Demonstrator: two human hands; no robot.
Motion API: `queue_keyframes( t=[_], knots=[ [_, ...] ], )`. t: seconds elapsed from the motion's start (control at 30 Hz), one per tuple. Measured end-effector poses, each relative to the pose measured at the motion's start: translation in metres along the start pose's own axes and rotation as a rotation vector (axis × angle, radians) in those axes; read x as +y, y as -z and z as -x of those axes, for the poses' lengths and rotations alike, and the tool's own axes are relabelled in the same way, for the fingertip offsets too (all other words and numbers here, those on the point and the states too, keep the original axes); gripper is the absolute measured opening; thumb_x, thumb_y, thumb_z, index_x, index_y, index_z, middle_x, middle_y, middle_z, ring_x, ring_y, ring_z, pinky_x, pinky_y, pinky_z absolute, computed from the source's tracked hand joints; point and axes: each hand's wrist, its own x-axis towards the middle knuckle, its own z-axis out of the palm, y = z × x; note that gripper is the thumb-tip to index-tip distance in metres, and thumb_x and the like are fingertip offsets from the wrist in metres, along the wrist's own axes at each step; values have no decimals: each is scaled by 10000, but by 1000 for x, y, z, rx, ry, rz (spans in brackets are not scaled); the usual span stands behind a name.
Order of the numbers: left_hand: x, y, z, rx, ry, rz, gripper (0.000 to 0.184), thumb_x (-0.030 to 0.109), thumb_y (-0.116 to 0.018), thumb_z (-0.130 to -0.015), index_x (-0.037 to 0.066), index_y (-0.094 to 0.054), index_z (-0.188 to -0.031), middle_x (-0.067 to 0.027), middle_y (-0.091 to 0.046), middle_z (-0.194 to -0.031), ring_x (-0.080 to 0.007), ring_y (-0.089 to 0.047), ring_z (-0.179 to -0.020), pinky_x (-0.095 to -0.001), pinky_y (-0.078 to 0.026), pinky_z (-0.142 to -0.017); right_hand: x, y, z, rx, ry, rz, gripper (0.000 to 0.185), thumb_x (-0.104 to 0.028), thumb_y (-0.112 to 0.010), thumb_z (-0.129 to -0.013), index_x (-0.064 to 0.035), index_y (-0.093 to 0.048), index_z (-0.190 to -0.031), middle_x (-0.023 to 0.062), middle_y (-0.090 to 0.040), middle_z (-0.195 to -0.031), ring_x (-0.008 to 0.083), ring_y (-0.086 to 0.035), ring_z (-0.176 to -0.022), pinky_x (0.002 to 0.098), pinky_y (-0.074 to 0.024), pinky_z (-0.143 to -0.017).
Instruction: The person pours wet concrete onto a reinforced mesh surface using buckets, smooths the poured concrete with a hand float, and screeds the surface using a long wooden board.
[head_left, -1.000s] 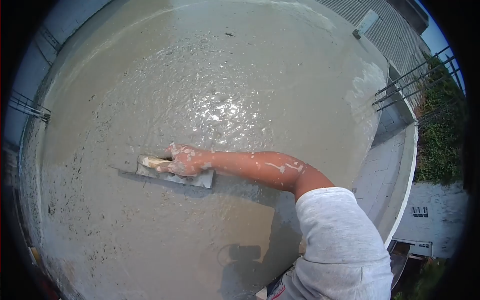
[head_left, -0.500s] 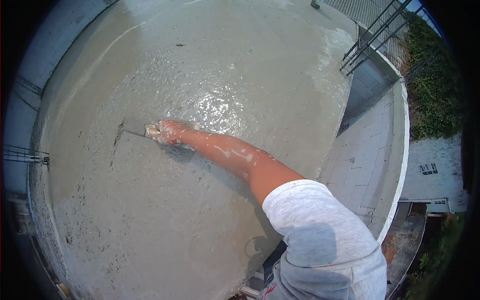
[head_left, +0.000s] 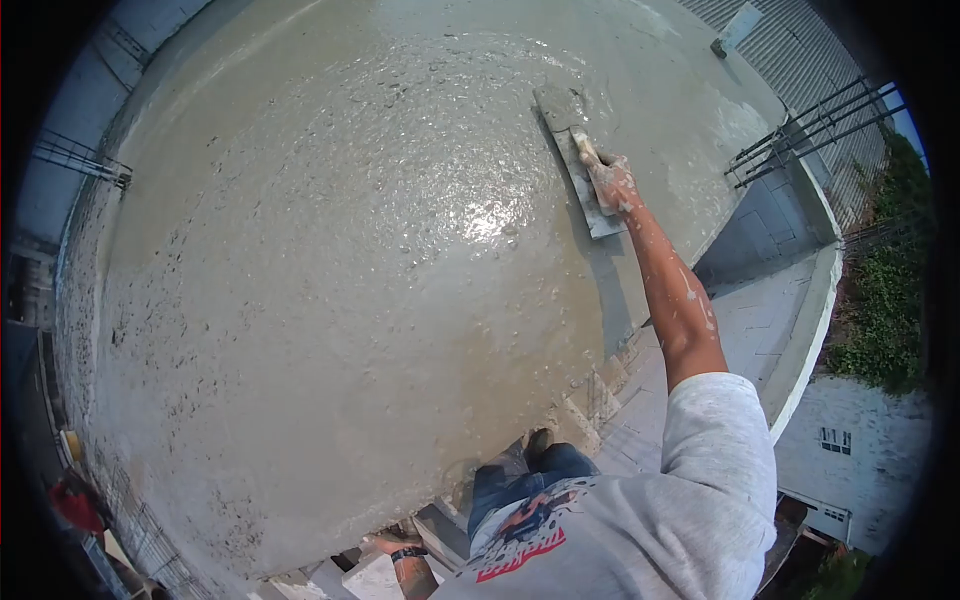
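My right hand [head_left: 612, 184] is wrapped round the pale handle of a long rectangular finishing trowel [head_left: 602, 226]. The trowel lies on wet grey concrete [head_left: 370, 350] toward the right side, its far end smeared with mix. Wet splashes dot the hand and forearm. My left hand [head_left: 384, 543], with a dark band at the wrist, is low at the slab's near edge beside pale boards or blocks. Its fingers look stretched out, and I see nothing held in them; what they rest on is partly hidden.
Rebar [head_left: 815, 135] sticks out at the right edge, and more rebar [head_left: 85, 160] at the left. A low block wall [head_left: 765, 310] curves along the right, with a corrugated roof [head_left: 800, 60] beyond. My shoe [head_left: 538, 440] is at the near edge. A red object [head_left: 76, 505] lies lower left.
My right hand has swung from the left-centre of the slab to the right, carrying the trowel, now plainly visible. The view has shifted, and my left hand has come into sight at the bottom.
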Motion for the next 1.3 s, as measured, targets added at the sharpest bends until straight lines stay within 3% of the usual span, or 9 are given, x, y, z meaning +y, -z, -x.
queue_keyframes(
  t=[0.07,0.23,0.47,0.6,0.67,0.77,0.93,1.17,1.3],
  knots=[
    [-2,-4,1,-40,-2,-3,719,689,-329,-910,124,-532,-1305,-95,-567,-1304,-300,-564,-1144,-479,-496,-968,-22,7,79,-168,-49,-21,642,-562,-615,-848,-41,-612,-1223,61,-646,-787,129,-582,-656,319,-503,-627],
    [-4,8,-23,-199,-47,-31,655,641,-327,-931,124,-576,-1248,-78,-607,-1250,-288,-588,-1108,-462,-495,-955,-32,-89,227,-705,347,-35,697,-600,-535,-877,-39,-548,-1291,232,-578,-1194,362,-544,-1139,422,-431,-995],
    [3,33,-73,-247,-61,-113,594,603,-354,-924,149,-587,-1227,-64,-604,-1248,-287,-563,-1106,-458,-477,-936,-66,-191,285,-969,462,72,444,-434,-597,-881,-36,-595,-1076,214,-609,-1119,362,-585,-1059,443,-469,-917],
    [6,40,-87,-333,-61,-89,611,621,-386,-927,112,-605,-1186,-93,-628,-1184,-285,-580,-1096,-478,-473,-963,-13,-224,217,-295,570,2,419,-447,-609,-871,-62,-618,-1035,159,-670,-861,370,-647,-828,446,-519,-749],
    [4,32,-57,-231,-82,-142,679,671,-332,-918,119,-564,-1236,-96,-594,-1221,-297,-551,-1122,-496,-470,-959,-26,-151,178,-477,266,-35,509,-511,-597,-865,-52,-622,-1082,197,-659,-928,349,-648,-892,449,-508,-801],
    [1,27,-39,-176,-65,-125,738,707,-272,-914,131,-496,-1316,-97,-508,-1345,-314,-480,-1219,-486,-447,-998,11,-122,105,-216,240,60,500,-519,-598,-856,-138,-630,-1179,170,-655,-1082,357,-634,-990,451,-505,-847],
    [-3,27,-34,-175,-56,-77,700,695,-298,-919,144,-546,-1273,-71,-595,-1252,-269,-558,-1128,-455,-447,-980,54,-28,25,-87,73,181,593,-509,-571,-875,-31,-599,-1225,234,-593,-1223,372,-583,-1126,433,-468,-948],
    [-5,13,-5,-211,-52,-57,754,707,-246,-923,129,-504,-1333,-102,-541,-1327,-285,-494,-1243,-485,-409,-1064,116,65,-31,109,-153,216,665,-567,-552,-864,-3,-608,-1212,250,-652,-1102,411,-610,-1068,437,-493,-907],
    [-3,16,-15,-168,-46,-77,774,725,-249,-911,121,-499,-1327,-96,-533,-1327,-273,-492,-1243,-473,-422,-1057,158,79,-27,378,-224,-6,579,-501,-653,-844,46,-641,-1037,154,-672,-832,272,-644,-716,390,-518,-631]
  ],
)
